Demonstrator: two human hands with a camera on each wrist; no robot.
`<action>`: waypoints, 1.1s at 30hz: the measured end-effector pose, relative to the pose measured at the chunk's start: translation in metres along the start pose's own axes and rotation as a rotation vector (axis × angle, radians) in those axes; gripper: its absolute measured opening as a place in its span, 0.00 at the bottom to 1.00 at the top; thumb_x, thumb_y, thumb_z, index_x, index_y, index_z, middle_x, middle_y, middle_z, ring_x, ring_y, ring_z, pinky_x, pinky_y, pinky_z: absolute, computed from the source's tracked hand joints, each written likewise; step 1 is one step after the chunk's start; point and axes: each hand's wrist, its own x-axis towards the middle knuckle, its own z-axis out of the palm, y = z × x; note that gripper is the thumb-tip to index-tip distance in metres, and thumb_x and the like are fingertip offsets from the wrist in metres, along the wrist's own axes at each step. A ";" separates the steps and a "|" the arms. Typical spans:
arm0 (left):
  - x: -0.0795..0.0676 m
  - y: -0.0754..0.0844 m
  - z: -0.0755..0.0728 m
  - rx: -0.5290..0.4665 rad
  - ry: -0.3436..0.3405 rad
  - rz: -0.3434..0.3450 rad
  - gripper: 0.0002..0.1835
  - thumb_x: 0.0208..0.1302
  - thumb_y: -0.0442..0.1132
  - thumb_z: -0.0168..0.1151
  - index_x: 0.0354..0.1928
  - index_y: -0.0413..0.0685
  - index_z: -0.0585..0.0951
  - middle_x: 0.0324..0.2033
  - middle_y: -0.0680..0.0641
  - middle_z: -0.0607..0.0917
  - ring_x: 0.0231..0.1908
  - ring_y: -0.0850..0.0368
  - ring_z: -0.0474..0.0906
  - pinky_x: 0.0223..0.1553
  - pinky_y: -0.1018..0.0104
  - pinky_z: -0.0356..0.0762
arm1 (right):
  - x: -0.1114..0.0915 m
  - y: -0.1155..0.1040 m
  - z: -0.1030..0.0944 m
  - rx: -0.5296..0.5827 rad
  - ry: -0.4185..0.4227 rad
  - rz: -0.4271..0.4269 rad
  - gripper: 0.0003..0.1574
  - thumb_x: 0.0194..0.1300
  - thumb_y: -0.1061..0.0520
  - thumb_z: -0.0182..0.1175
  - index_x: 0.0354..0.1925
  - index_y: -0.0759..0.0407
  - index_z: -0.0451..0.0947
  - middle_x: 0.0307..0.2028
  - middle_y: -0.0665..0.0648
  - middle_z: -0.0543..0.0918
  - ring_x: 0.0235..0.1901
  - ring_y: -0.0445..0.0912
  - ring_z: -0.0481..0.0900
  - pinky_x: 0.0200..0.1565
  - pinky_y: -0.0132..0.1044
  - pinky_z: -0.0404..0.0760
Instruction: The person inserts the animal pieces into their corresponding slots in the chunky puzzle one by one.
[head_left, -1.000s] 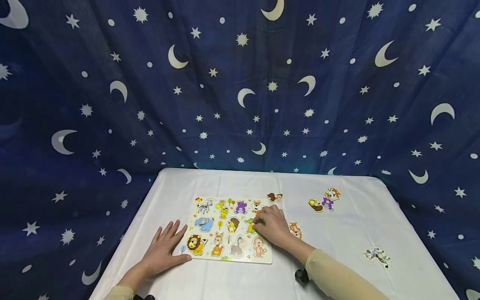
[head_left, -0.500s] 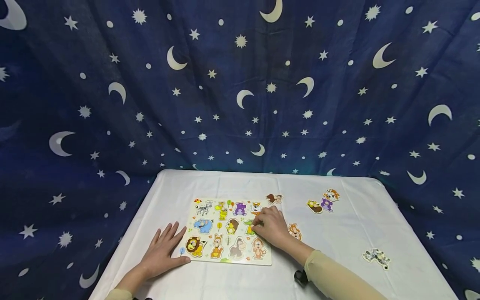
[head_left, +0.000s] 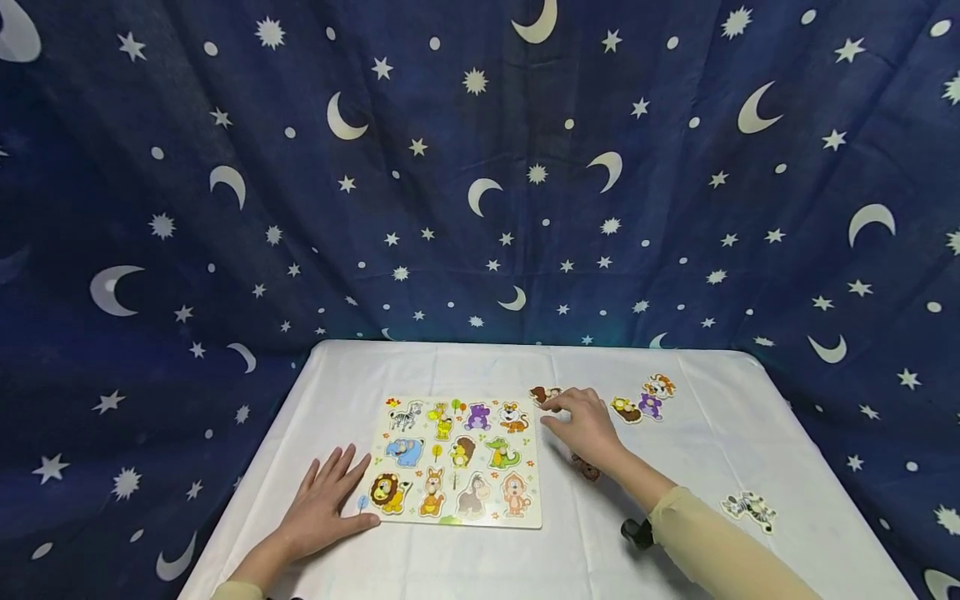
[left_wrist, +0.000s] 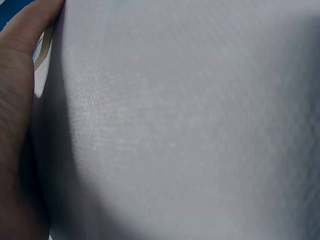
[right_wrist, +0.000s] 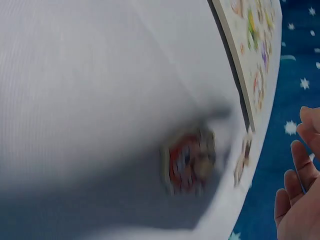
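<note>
One reddish piece: head view, partial; right-wrist view (blurred), seemingly whole.

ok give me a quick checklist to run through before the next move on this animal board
1. Board flat on the table: ok.
2. Left hand steadying it: cannot tell; spread at its left edge, contact unclear.
3. Right hand free: ok, no piece seen between its fingers.
4. Brown piece within reach: ok, by the board's far right corner, close to the right hand.
5. Purple piece apart from the others: not ok, bunched with them.
6. Crocodile seated flush: cannot tell.
</note>
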 end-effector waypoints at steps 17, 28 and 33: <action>0.002 -0.003 0.003 0.003 -0.003 -0.011 0.57 0.51 0.77 0.66 0.78 0.55 0.65 0.79 0.41 0.56 0.79 0.39 0.45 0.76 0.38 0.34 | -0.003 0.035 -0.029 0.015 0.020 0.051 0.14 0.64 0.50 0.71 0.48 0.49 0.89 0.44 0.49 0.87 0.53 0.55 0.77 0.54 0.56 0.71; 0.001 -0.002 0.001 0.010 -0.006 -0.009 0.56 0.52 0.77 0.65 0.78 0.55 0.65 0.79 0.41 0.57 0.79 0.39 0.45 0.75 0.36 0.35 | -0.014 0.056 -0.030 -0.014 -0.032 0.025 0.12 0.64 0.54 0.71 0.47 0.49 0.90 0.39 0.45 0.86 0.47 0.51 0.77 0.50 0.55 0.73; 0.001 -0.002 0.002 0.007 -0.003 -0.009 0.56 0.52 0.78 0.65 0.78 0.55 0.65 0.79 0.41 0.57 0.79 0.39 0.45 0.75 0.36 0.35 | -0.019 0.064 -0.032 0.027 -0.095 -0.016 0.12 0.64 0.58 0.70 0.47 0.50 0.89 0.41 0.44 0.86 0.46 0.50 0.80 0.51 0.54 0.77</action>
